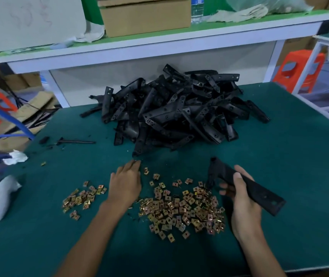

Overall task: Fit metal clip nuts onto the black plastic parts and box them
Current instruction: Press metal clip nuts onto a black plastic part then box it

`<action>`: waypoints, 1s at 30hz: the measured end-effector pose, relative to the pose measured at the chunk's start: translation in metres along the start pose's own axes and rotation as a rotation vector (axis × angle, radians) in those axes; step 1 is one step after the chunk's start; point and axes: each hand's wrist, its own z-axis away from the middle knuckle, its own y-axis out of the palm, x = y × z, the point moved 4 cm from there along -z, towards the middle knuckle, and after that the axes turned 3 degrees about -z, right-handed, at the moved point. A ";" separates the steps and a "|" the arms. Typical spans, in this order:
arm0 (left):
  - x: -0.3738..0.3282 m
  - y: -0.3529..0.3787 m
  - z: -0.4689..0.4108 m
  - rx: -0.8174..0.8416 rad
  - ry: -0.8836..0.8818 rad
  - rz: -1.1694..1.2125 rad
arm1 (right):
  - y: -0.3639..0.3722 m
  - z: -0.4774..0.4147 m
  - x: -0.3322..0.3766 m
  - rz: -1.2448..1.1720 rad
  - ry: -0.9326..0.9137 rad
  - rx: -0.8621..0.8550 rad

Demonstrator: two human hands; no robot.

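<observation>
My right hand (243, 198) grips one black part (259, 191) round its middle, near right on the table (291, 140). I judge it stiff, light plastic, so this hold leaves the holed ends free. My left hand (125, 182) lies palm down, fingers stretched to the far edge of the nuts (181, 208). I cannot tell whether it pinches one. They look small, thin and sharp-edged, best pinched by the flat sides. The heap (179, 108) sits far centre.

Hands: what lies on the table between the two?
Between left hand and right hand, a scatter of brass-coloured clip nuts covers the green mat, per the head view.
</observation>
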 end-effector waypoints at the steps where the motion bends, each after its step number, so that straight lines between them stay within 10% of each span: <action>1: 0.003 0.003 0.000 0.008 0.012 -0.008 | 0.000 0.001 -0.001 0.007 -0.005 0.010; 21: -0.010 0.006 0.016 0.134 0.037 0.480 | -0.001 0.004 -0.003 0.045 0.034 0.041; 30: -0.041 -0.015 0.036 0.221 -0.133 1.140 | 0.008 0.012 0.005 -0.083 0.158 0.147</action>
